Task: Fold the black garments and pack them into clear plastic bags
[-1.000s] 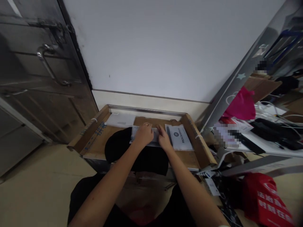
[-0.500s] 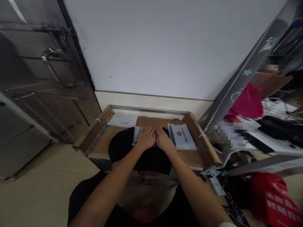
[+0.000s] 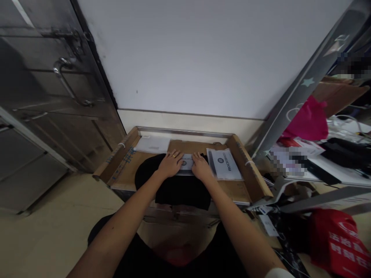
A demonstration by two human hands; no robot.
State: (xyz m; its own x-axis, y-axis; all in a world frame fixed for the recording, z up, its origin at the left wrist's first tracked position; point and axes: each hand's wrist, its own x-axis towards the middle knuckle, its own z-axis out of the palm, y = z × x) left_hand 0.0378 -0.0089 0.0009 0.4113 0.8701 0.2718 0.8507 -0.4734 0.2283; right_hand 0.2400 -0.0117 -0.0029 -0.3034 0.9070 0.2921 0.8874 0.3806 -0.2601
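Black cloth (image 3: 182, 193) lies over the front of a cardboard-lined table (image 3: 127, 166). On the cloth is a clear plastic packet with a printed label (image 3: 186, 163). My left hand (image 3: 170, 164) rests flat on the packet's left end, fingers spread, a ring on one finger. Across from it, my right hand (image 3: 200, 165) lies on the packet's right end with its fingers stretched out. The printed middle of the packet shows between my hands. Both palms face down, and their undersides are hidden.
A second printed packet (image 3: 225, 164) lies right of the cloth, and white packets (image 3: 153, 144) lie at the back left. Raised cardboard sides (image 3: 252, 168) edge the table. A metal door (image 3: 58, 88) stands left; a cluttered desk (image 3: 333, 166) and red bag (image 3: 339, 239) are right.
My hands have moved apart from the middle of the packet, the left one outward to the left. The printed label between them has come into view.
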